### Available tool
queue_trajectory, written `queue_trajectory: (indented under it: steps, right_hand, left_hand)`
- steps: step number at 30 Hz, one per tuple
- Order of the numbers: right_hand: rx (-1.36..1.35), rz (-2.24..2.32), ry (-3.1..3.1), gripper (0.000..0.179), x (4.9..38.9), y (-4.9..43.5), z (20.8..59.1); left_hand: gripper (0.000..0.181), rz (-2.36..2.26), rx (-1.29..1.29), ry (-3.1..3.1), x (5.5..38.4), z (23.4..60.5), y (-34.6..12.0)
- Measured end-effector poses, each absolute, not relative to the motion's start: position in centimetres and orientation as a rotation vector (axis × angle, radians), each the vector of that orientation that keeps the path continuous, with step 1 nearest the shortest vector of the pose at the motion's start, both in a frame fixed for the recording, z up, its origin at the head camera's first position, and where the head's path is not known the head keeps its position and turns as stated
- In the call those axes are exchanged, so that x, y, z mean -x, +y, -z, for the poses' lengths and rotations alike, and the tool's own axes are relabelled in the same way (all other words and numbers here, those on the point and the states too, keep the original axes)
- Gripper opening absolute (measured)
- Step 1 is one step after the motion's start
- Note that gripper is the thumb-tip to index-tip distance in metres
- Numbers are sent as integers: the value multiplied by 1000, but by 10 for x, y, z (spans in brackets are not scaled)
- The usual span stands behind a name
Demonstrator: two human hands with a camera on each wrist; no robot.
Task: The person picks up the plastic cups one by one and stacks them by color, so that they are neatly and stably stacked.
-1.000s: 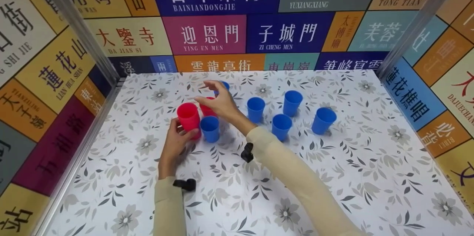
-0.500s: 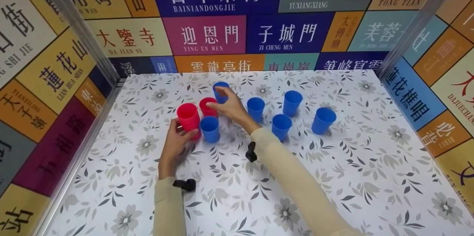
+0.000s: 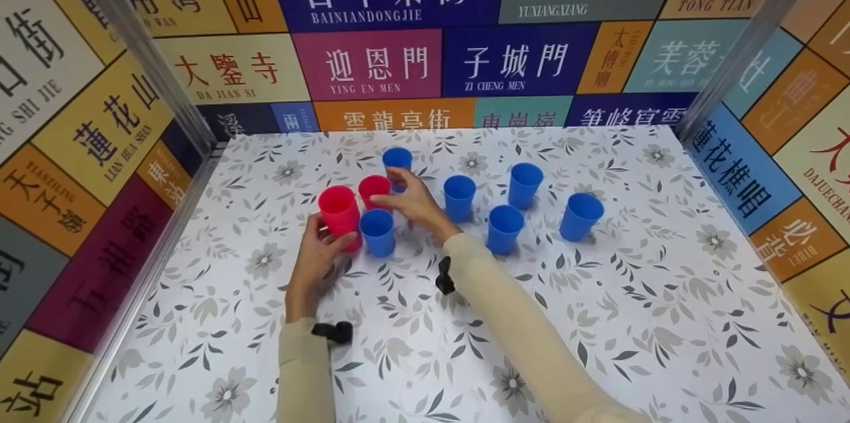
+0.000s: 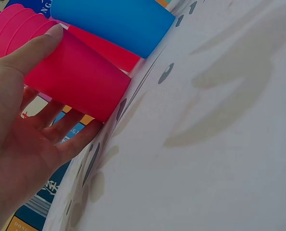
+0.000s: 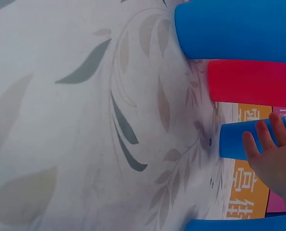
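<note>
My left hand grips a stack of nested red cups standing upright on the table. In the left wrist view the thumb lies along the near side of the stack, and the fingers reach round beneath its far side. My right hand is beside a single red cup, its thumb overlapping that cup's rim in the head view. Its fingers look loosely extended in the right wrist view. A blue cup stands just in front of the red one; another blue cup is behind it, partly covered by the right hand.
To the right stand several more upright blue cups: one near the right forearm, one farther back, one nearer and one outermost. The flower-patterned table meets sign-covered walls at the back and sides.
My right hand has come down and nearer from above the back cups to beside the single red cup. The left hand keeps its hold on the red stack.
</note>
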State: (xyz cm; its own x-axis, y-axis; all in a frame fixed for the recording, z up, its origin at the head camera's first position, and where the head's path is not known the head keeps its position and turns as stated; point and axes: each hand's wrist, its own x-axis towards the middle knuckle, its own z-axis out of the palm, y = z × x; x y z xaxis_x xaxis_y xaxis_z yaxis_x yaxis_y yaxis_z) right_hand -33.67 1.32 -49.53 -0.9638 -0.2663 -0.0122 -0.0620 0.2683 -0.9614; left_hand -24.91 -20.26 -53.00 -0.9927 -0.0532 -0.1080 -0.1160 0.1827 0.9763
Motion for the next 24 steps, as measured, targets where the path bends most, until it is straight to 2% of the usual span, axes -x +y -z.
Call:
queue_trajectory:
  steps: [8,15,24]
  right_hand:
    - [278,1720,2371,78,339,10,496]
    - [277,1656,2393,69,339,9,497]
    - [330,1720,2364,67,340,12,498]
  left_hand:
    - [89,-1995,205,2339,250,527,-201]
    - [86,-1992,176,2359,251,531,-202]
    - [80,-2000,127,2383,251,532,-202]
